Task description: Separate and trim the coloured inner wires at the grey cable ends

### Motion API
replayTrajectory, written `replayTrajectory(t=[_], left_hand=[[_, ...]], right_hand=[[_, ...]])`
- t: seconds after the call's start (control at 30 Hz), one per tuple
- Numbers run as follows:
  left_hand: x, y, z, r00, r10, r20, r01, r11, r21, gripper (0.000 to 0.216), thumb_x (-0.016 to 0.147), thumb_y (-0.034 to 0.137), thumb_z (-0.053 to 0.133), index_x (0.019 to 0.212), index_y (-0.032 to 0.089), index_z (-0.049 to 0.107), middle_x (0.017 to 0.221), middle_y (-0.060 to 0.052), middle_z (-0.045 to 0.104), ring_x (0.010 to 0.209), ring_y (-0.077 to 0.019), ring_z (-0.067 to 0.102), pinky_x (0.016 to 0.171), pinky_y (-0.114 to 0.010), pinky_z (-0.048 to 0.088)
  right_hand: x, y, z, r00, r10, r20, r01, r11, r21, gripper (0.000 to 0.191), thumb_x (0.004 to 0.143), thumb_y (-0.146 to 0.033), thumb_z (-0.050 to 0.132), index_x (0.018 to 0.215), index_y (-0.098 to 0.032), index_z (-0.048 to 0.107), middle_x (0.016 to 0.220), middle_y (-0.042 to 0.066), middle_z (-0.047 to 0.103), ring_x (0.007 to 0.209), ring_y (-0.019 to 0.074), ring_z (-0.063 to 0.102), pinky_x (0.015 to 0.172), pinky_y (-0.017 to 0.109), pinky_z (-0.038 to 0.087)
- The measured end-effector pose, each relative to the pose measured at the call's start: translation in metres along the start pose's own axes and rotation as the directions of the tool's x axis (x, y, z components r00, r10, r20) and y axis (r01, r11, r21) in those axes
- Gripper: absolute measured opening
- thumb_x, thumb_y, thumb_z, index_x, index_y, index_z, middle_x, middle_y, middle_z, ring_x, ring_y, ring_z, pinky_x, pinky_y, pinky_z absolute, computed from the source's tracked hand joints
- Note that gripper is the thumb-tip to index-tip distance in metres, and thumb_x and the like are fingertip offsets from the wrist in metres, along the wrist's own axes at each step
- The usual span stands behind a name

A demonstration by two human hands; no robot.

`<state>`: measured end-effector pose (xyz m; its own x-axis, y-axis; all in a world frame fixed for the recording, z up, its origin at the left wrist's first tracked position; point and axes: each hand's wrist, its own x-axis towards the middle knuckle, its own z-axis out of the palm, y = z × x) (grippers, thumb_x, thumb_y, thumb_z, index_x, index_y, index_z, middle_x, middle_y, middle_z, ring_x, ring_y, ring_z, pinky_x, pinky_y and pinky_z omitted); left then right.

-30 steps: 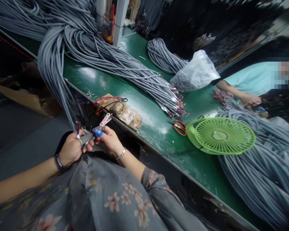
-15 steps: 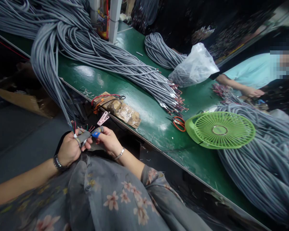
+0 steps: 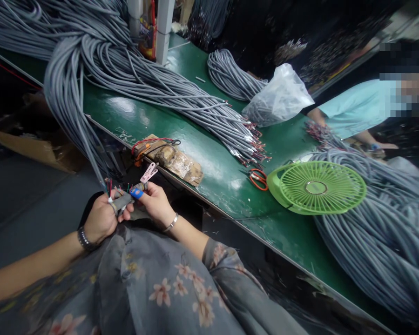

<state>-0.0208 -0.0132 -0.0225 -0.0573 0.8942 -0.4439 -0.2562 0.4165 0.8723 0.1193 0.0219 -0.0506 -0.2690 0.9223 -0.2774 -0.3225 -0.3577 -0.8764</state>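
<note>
Close to my body, my left hand (image 3: 100, 217) is closed around the end of a grey cable (image 3: 97, 170), with thin coloured wires (image 3: 109, 185) fanning out above the fingers. Grey wrapping covers some of its fingers. My right hand (image 3: 157, 204) meets it from the right, thumb and forefinger pinched at the wire ends. A blue cover (image 3: 136, 193) sits on that thumb, and the forefinger is wrapped in grey. What lies exactly between the right fingertips is too small to make out. Just above, a pink clothes peg (image 3: 149, 172) is at the bench edge.
A taped wooden block (image 3: 179, 160) lies along the green bench (image 3: 226, 186). Behind it stretches a grey cable bundle (image 3: 181, 97). Orange-handled scissors (image 3: 258, 179), a green fan (image 3: 316, 186) and a clear bag (image 3: 282, 93) are farther right. A co-worker's arm (image 3: 365, 138) reaches over cables opposite.
My right thumb has shifted slightly over the wires, while my left hand keeps its hold on the cable. Across the bench, the co-worker's hands have moved apart and lower.
</note>
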Motion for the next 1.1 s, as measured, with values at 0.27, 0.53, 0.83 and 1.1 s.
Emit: replayTrajectory(t=[0.27, 0.53, 0.83, 1.1], left_hand=[[0.000, 0.004, 0.002, 0.997, 0.010, -0.079, -0.016, 0.998, -0.066, 0.027, 0.048, 0.028, 0.085, 0.064, 0.020, 0.064, 0.049, 0.000, 0.068, 0.038, -0.0112, 0.055, 0.039, -0.021, 0.035], [-0.004, 0.018, 0.002, 1.000, -0.020, -0.019, 0.018, 0.997, -0.081, 0.033, 0.048, 0.037, 0.087, 0.063, 0.022, 0.062, 0.042, 0.002, 0.061, 0.032, -0.0090, 0.045, 0.035, -0.020, 0.031], [0.006, 0.027, 0.006, 0.949, -0.162, 0.272, 0.171, 0.985, -0.011, 0.039, 0.044, 0.044, 0.094, 0.060, 0.022, 0.068, 0.039, 0.000, 0.057, 0.030, -0.0079, 0.038, 0.032, -0.019, 0.022], [0.021, 0.028, 0.002, 0.932, -0.159, 0.326, 0.171, 0.985, -0.008, 0.025, 0.051, 0.035, 0.088, 0.062, 0.021, 0.069, 0.039, 0.001, 0.055, 0.029, -0.0069, 0.035, 0.034, -0.020, 0.027]], right_hand=[[-0.001, 0.015, -0.003, 0.999, 0.020, -0.027, -0.020, 1.000, 0.003, 0.047, 0.060, -0.051, 0.099, 0.071, -0.022, 0.064, 0.061, -0.006, 0.061, 0.052, 0.0095, 0.048, 0.053, 0.027, 0.044], [0.005, 0.000, -0.025, 0.986, 0.110, -0.122, -0.080, 0.970, 0.231, 0.048, 0.080, -0.063, 0.086, 0.076, -0.022, 0.062, 0.065, -0.003, 0.063, 0.053, 0.0098, 0.049, 0.052, 0.023, 0.047], [0.022, -0.016, -0.024, 1.000, 0.017, 0.023, -0.019, 0.993, 0.114, 0.053, 0.077, -0.070, 0.086, 0.077, -0.021, 0.067, 0.067, -0.003, 0.063, 0.056, 0.0096, 0.047, 0.055, 0.023, 0.044], [0.033, -0.009, -0.016, 0.999, 0.005, -0.041, 0.002, 0.984, 0.180, 0.054, 0.086, -0.074, 0.076, 0.082, -0.021, 0.070, 0.070, 0.000, 0.063, 0.064, 0.0136, 0.053, 0.062, 0.026, 0.051]])
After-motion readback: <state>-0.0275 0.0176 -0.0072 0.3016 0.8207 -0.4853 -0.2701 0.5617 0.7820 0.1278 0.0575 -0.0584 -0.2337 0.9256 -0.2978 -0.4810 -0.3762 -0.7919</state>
